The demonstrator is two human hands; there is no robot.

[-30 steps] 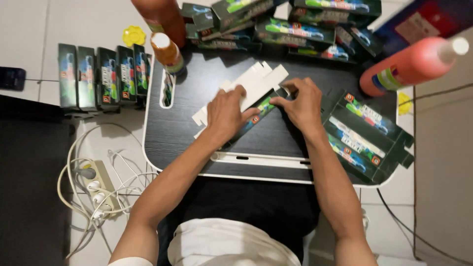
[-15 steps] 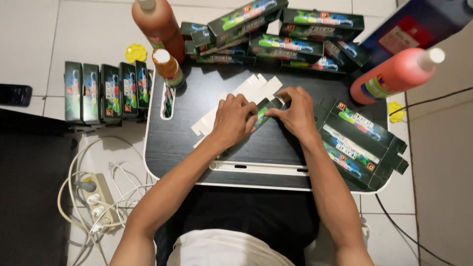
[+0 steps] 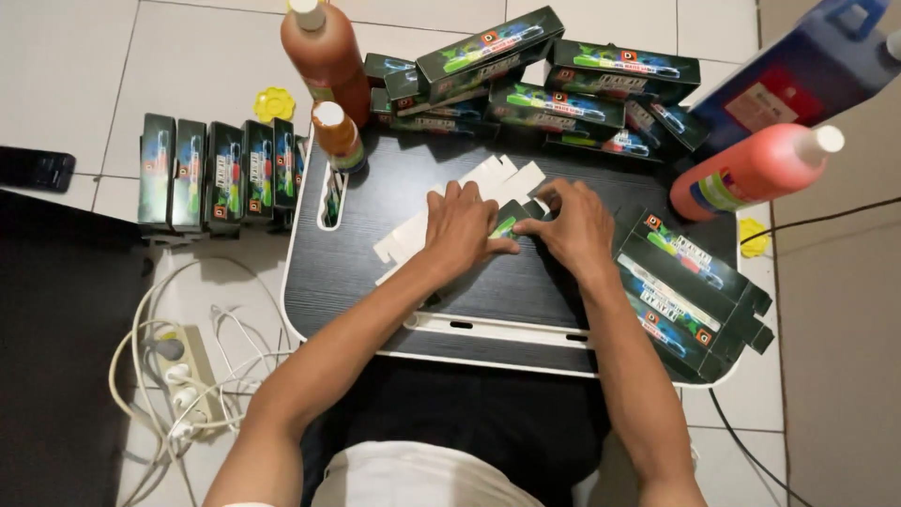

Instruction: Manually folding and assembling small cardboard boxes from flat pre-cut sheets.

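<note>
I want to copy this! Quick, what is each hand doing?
Left hand: pressed flat on the flattened carton.
Right hand: fingers bent, pinching the same carton's edge.

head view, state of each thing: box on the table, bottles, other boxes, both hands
flat carton blank: unfolded, pressed on the black table
left hand: flat on the blank
right hand: fingers pinching a fold
brown bottle: upright, capped
red bottle: lying tilted, capped
boxes on the floor: assembled, standing in a row

**Hands slide closer on the flat box**

The left hand and right hand have moved closer together over the flat box. Now the fingertips almost meet. Less of the box shows than before.
</note>
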